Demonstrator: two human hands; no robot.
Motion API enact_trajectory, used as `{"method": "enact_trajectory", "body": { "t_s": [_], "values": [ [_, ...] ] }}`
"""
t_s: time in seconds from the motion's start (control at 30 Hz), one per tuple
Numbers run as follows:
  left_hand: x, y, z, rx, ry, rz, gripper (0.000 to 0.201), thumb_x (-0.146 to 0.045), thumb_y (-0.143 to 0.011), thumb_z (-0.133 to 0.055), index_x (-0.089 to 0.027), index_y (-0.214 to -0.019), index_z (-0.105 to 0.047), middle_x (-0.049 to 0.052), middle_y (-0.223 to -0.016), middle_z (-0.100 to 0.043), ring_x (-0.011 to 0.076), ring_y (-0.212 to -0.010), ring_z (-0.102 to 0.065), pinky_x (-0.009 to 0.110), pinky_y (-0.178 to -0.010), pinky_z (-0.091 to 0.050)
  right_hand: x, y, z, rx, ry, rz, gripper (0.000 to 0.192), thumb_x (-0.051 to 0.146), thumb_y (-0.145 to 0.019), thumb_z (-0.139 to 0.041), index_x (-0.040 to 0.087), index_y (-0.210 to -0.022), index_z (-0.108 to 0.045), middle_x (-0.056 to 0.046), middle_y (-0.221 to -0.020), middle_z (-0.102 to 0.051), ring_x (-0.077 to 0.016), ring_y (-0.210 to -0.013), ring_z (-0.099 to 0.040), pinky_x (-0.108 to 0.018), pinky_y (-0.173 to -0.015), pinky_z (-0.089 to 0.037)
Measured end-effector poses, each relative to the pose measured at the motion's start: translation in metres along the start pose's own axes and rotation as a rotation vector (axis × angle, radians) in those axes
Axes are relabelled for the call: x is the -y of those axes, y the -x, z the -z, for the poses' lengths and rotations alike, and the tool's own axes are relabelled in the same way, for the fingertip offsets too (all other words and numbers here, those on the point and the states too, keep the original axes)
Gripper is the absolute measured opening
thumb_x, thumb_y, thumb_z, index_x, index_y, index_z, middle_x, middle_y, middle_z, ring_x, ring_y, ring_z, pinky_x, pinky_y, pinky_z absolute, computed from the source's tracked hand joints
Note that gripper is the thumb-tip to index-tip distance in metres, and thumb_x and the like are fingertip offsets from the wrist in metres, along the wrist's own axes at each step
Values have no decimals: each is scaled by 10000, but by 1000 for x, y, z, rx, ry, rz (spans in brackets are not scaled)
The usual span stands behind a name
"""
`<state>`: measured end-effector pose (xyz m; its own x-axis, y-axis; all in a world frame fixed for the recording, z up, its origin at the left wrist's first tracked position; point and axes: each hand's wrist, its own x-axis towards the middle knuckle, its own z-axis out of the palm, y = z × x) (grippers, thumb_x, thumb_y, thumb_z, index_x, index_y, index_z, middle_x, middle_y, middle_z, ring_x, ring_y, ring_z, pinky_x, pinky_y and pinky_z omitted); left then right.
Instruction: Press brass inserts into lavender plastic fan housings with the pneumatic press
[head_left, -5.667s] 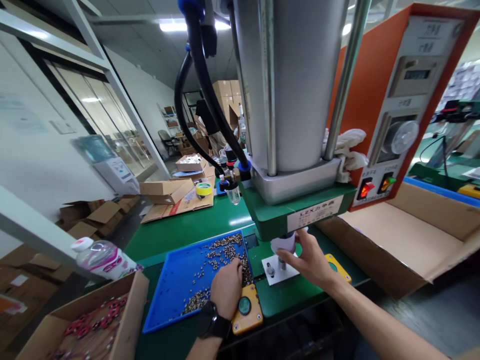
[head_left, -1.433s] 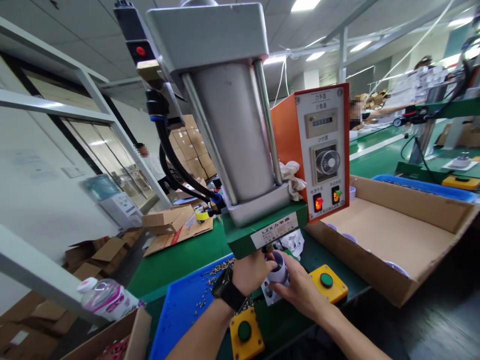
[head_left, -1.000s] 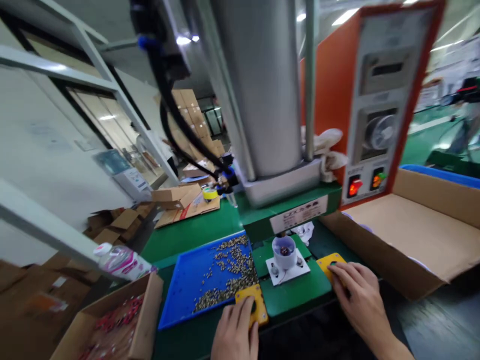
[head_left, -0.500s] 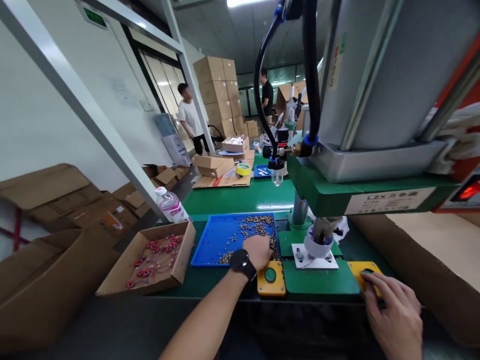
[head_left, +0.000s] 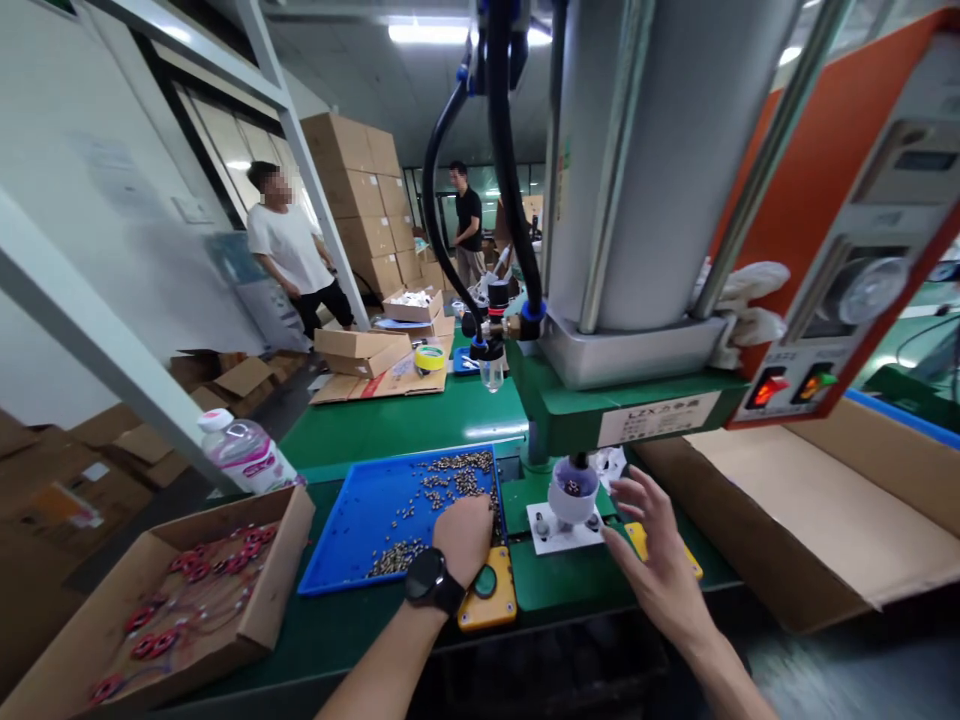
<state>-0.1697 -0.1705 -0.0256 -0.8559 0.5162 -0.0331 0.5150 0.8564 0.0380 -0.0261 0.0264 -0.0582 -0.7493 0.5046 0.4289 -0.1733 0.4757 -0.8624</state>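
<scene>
blue tray (head_left: 352,535) of small metal parts (head_left: 457,485) sits centre-low in the frame on the green table (head_left: 397,425). left hand (head_left: 465,535), watch on the wrist, rests curled on the tray's right edge among the parts; whether it pinches one, cannot tell. a yellow button box (head_left: 491,605) lies just below it. right hand (head_left: 652,545) is spread, fingers apart, empty, hovering just right of the white cup part (head_left: 572,492) seated on the white fixture plate (head_left: 564,530) under the press head (head_left: 600,420). it covers a second yellow button box (head_left: 694,565). cardboard box of red parts (head_left: 187,590) lower left, orange control panel (head_left: 832,210) upper right. two people stand far back, upper left.
</scene>
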Motion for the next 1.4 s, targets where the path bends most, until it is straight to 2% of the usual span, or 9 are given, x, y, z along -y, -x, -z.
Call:
{"method": "enact_trajectory", "body": {
  "t_s": [0.13,0.3,0.53,0.77,0.87,0.93,1.03,1.17,1.4],
  "values": [
    [3,0,-2,-27,4,-17,273,-219,-928,-361,-182,-884,-628,82,-957,-693,205,-930,-646,306,-775,-473,20,-27,-29,221,-288,30,758,355,-823,-626,267,-1446,-203,-109,-1384,-461,-225,-1239,-504,-407,-1027,-432],
    [5,2,-1,-42,27,-26,271,-181,-919,-362,-186,-889,-631,70,-958,-692,195,-933,-641,300,-788,-465,32,-12,-46,-75,-327,26,732,330,-805,-655,243,-1418,-265,-127,-1377,-470,-241,-1214,-533,-410,-1025,-448],
    [0,0,3,-12,39,-13,294,-167,-919,-349,-199,-911,-642,64,-976,-698,194,-957,-641,289,-803,-457,56,63,-31,-74,-148,141,689,276,-794,-652,234,-1395,-316,-126,-1259,-585,-282,-1145,-591,-421,-959,-508],
    [-3,1,7,3,40,-33,293,-161,-921,-356,-222,-985,-635,48,-1026,-704,180,-998,-632,271,-830,-443,80,66,-14,-61,-155,213,684,199,-794,-621,274,-1394,-302,-110,-1197,-598,-278,-1103,-599,-453,-915,-523],
    [-1,0,6,4,41,-34,250,-176,-918,-386,-230,-1004,-615,40,-1022,-704,176,-990,-634,264,-816,-440,61,80,-27,-14,-198,208,662,192,-765,-632,277,-1367,-371,-102,-1228,-590,-274,-1130,-584,-429,-926,-517],
    [0,0,4,1,38,-27,213,-188,-914,-406,-222,-1011,-593,42,-1003,-702,179,-971,-638,263,-795,-439,32,102,-50,183,-235,101,510,211,-737,-627,283,-1232,-528,-74,-1149,-643,-260,-1078,-614,-391,-917,-519],
    [0,-1,2,0,37,-14,170,-198,-908,-426,-219,-995,-571,35,-976,-700,178,-947,-639,260,-772,-435,-30,137,-90,553,-282,-343,397,283,-589,-711,263,-982,-656,-28,-911,-708,-249,-929,-665,-333,-860,-529],
    [-1,-2,3,5,43,11,155,-209,-911,-423,-225,-963,-568,25,-958,-701,172,-926,-642,256,-755,-428,-104,144,-112,397,-235,-982,540,568,-601,-631,168,-962,-605,-50,-696,-638,-243,-653,-658,-320,-563,-515],
    [6,-9,6,6,63,-30,189,-193,-900,-399,-224,-940,-581,28,-965,-707,176,-912,-641,265,-754,-424,-120,119,-82,271,-259,-997,525,640,-635,-577,215,-939,-619,-43,-728,-639,-200,-563,-645,-283,-462,-480]
  ]
}}
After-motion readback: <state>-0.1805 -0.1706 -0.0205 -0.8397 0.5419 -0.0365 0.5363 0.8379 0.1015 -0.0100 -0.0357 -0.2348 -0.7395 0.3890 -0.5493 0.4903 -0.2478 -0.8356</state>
